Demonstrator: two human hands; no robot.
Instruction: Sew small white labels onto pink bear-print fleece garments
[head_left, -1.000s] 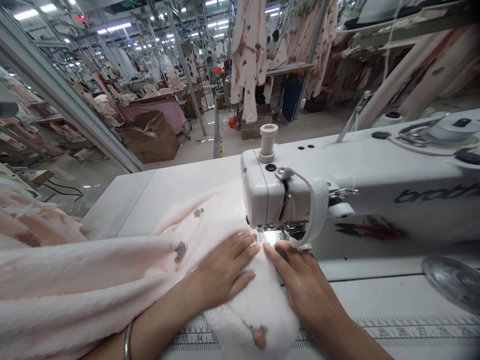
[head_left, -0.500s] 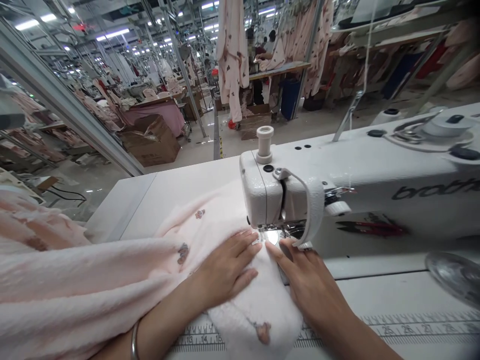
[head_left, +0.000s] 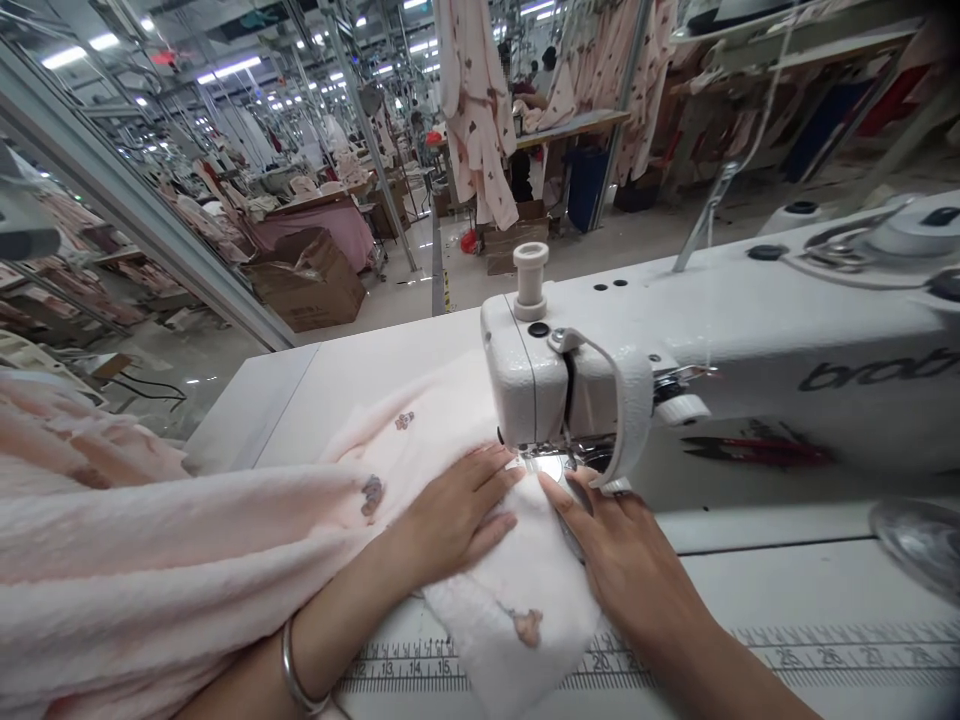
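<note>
Pale pink plush fabric (head_left: pixel 450 420) with small printed figures lies under the head of a white sewing machine (head_left: pixel 570 370). My left hand (head_left: pixel 465 510) rests flat on the fabric, fingers stretched toward the lit presser foot area (head_left: pixel 547 466). On the other side, my right hand (head_left: pixel 611 530) touches the fabric's right edge with extended fingers; the tips partly disappear behind the machine's white guard. Both hands look open. The needle itself is hard to make out.
More plush fabric (head_left: pixel 150 560) is heaped at the left. A printed ruler scale (head_left: pixel 405 665) runs along the table's front edge. Red-handled snips (head_left: pixel 757 450) lie by the machine arm. Beyond stand a cardboard box (head_left: pixel 307 280), hanging garments (head_left: pixel 476 110) and a person at another table.
The fabric's near end has drawn slightly up toward the machine, both hands moving along with it. The whole view has shifted a little. Both hands keep nearly the same pose.
</note>
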